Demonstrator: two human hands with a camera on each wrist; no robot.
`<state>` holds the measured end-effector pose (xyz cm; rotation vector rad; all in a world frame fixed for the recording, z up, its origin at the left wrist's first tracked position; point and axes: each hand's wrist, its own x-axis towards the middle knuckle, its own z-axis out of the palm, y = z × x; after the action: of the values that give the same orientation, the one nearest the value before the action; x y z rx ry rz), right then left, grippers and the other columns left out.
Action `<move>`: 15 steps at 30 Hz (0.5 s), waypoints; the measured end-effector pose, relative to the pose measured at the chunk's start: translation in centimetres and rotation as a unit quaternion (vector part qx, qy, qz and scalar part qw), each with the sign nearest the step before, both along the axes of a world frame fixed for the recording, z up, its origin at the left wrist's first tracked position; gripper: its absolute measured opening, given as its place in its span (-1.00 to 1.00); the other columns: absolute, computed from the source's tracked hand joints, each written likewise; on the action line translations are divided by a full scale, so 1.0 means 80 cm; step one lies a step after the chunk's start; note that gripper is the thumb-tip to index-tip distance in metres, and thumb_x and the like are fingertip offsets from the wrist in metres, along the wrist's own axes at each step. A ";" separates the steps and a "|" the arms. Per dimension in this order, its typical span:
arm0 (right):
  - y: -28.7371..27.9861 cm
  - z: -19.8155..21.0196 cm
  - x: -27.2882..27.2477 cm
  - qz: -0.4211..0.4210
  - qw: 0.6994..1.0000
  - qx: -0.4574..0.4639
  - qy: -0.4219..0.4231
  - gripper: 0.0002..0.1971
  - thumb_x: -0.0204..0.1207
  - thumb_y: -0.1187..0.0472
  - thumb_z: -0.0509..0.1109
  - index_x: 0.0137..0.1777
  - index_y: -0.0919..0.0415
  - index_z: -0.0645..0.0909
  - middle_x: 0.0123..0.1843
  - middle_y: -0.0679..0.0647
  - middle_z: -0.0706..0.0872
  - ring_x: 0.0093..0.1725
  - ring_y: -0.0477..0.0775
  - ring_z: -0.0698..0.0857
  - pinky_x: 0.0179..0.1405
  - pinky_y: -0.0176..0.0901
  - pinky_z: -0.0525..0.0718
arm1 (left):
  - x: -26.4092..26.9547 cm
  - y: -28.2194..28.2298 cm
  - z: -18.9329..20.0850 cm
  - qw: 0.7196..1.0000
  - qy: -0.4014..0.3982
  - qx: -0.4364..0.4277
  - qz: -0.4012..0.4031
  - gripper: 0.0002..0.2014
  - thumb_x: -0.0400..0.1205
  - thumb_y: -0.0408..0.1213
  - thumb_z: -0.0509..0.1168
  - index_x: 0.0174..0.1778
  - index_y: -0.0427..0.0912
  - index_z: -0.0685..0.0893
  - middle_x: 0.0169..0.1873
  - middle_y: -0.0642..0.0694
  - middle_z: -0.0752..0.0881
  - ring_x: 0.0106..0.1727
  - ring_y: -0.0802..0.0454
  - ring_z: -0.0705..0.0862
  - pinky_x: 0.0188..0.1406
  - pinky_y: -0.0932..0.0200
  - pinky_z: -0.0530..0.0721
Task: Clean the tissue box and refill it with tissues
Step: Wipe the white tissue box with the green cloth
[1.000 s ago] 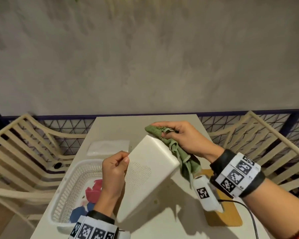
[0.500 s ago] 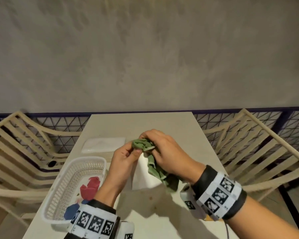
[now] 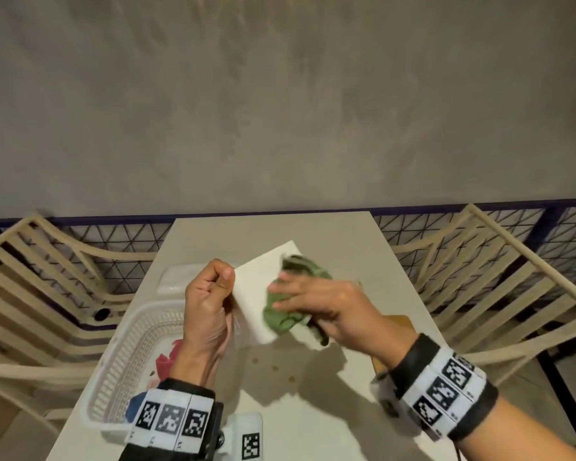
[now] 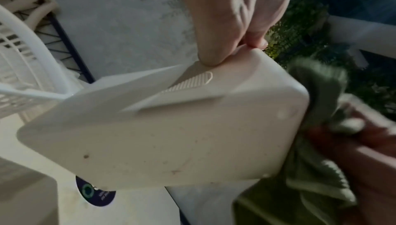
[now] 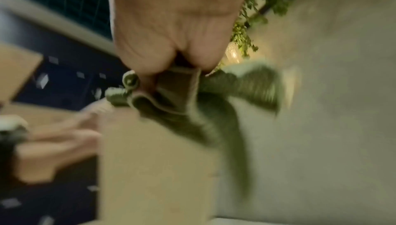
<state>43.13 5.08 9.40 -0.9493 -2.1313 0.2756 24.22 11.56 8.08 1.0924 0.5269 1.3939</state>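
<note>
My left hand (image 3: 221, 281) grips the left edge of the white plastic tissue box (image 3: 254, 294) and holds it tilted above the table. In the left wrist view the left hand (image 4: 240, 49) pinches a corner of the box (image 4: 160, 137), whose ribbed latch faces the camera. My right hand (image 3: 281, 296) holds a bunched green cloth (image 3: 285, 312) and presses it against the box's right face. The blurred right wrist view shows the right hand (image 5: 171, 66) clutching the cloth (image 5: 188, 103) over the box (image 5: 154, 160). A clear pack of tissues (image 3: 175, 281) lies on the table behind my left hand.
A white mesh basket (image 3: 132, 357) with red and blue items stands at the table's left front. A brown board (image 3: 400, 322) lies partly hidden under my right forearm. Slatted chairs (image 3: 486, 287) flank the table (image 3: 280, 231). Small brown specks (image 3: 275, 367) dot the tabletop.
The box has been turned in my left hand, and a broad face now points up. The cloth has slid from the box's top edge down across that face.
</note>
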 end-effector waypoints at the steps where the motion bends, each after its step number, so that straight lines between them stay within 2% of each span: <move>1: 0.010 0.001 0.012 -0.044 0.999 -0.008 0.030 -0.59 0.29 0.62 0.38 0.09 0.30 0.74 0.24 0.15 0.71 0.37 0.02 0.58 0.43 0.03 0.49 | -0.001 -0.001 0.001 1.000 0.011 0.004 -0.004 -0.64 0.16 0.12 0.57 -0.53 -0.02 0.58 -0.58 0.16 0.51 -0.47 0.23 0.42 -0.49 0.38 0.40; 3: 0.029 0.011 0.010 -0.122 0.990 -0.004 0.065 -0.59 0.26 0.57 0.41 0.10 0.28 0.74 0.22 0.15 0.73 0.30 -0.03 0.61 0.37 0.04 0.51 | 0.003 -0.004 -0.003 1.000 0.021 0.006 -0.003 -0.60 0.14 0.16 0.57 -0.53 -0.02 0.57 -0.56 0.13 0.52 -0.45 0.20 0.44 -0.46 0.33 0.43; 4: 0.033 0.017 -0.007 -0.129 0.990 0.006 0.061 -0.58 0.24 0.56 0.44 0.10 0.27 0.74 0.21 0.16 0.74 0.28 -0.02 0.62 0.37 -0.01 0.52 | 0.006 -0.004 -0.004 1.000 0.016 0.000 0.003 -0.61 0.14 0.15 0.58 -0.51 -0.02 0.57 -0.54 0.09 0.55 -0.42 0.16 0.47 -0.41 0.28 0.47; 5: 0.031 0.022 -0.026 -0.103 0.994 0.016 0.044 -0.58 0.24 0.56 0.46 0.10 0.26 0.74 0.21 0.18 0.75 0.29 0.02 0.63 0.39 -0.05 0.52 | 0.006 -0.002 -0.004 1.000 0.005 -0.011 0.011 -0.62 0.15 0.13 0.58 -0.49 -0.03 0.58 -0.50 0.03 0.58 -0.39 0.09 0.50 -0.36 0.19 0.51; 7: 0.013 0.014 -0.045 0.004 0.999 0.052 -0.010 -0.67 0.34 0.49 0.47 0.11 0.27 0.73 0.23 0.19 0.74 0.35 0.12 0.61 0.42 -0.07 0.52 | 0.002 0.001 -0.005 0.999 -0.005 -0.017 0.030 -0.64 0.17 0.11 0.59 -0.46 -0.03 0.61 -0.48 -0.03 0.57 -0.37 0.01 0.47 -0.35 0.10 0.48; 9: 0.002 0.002 -0.019 0.055 0.996 0.060 -0.042 -0.71 0.40 0.51 0.43 0.10 0.30 0.73 0.24 0.19 0.72 0.39 0.14 0.58 0.43 0.00 0.52 | -0.004 0.001 -0.003 0.999 -0.009 -0.008 0.034 -0.65 0.15 0.11 0.59 -0.48 -0.02 0.62 -0.52 0.08 0.56 -0.39 0.11 0.46 -0.37 0.21 0.45; 11: 0.017 -0.001 0.011 -0.002 1.000 0.023 0.005 -0.63 0.33 0.60 0.43 0.11 0.31 0.73 0.25 0.20 0.71 0.39 0.10 0.58 0.42 0.09 0.52 | -0.004 -0.003 0.000 1.000 0.004 -0.001 0.025 -0.64 0.14 0.13 0.58 -0.51 -0.01 0.61 -0.56 0.16 0.54 -0.43 0.21 0.45 -0.43 0.33 0.43; 13: 0.035 0.008 0.007 -0.090 0.995 0.010 0.046 -0.66 0.34 0.48 0.42 0.12 0.28 0.73 0.24 0.19 0.72 0.34 0.07 0.61 0.38 0.11 0.53 | 0.000 -0.007 -0.001 0.999 0.017 -0.003 0.029 -0.63 0.15 0.15 0.57 -0.51 -0.01 0.60 -0.55 0.13 0.55 -0.42 0.19 0.46 -0.42 0.31 0.45; 14: 0.037 0.014 -0.008 -0.104 0.993 0.020 0.047 -0.69 0.37 0.39 0.39 0.12 0.27 0.73 0.23 0.19 0.73 0.32 0.08 0.62 0.37 0.09 0.54 | 0.001 -0.008 -0.001 0.999 0.007 -0.007 0.035 -0.64 0.16 0.14 0.57 -0.49 -0.02 0.61 -0.53 0.10 0.57 -0.41 0.16 0.49 -0.38 0.27 0.50; 15: 0.032 0.018 -0.026 -0.080 0.996 0.035 0.036 -0.71 0.40 0.33 0.36 0.12 0.27 0.74 0.23 0.20 0.73 0.32 0.11 0.63 0.38 0.04 0.54 | 0.001 -0.007 -0.001 0.999 -0.010 -0.014 0.038 -0.64 0.17 0.12 0.58 -0.48 -0.02 0.61 -0.51 0.07 0.59 -0.39 0.12 0.51 -0.35 0.21 0.54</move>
<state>41.04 7.67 10.84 -1.0477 -1.9740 0.1521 24.27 11.03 8.02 1.0453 0.5766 1.4575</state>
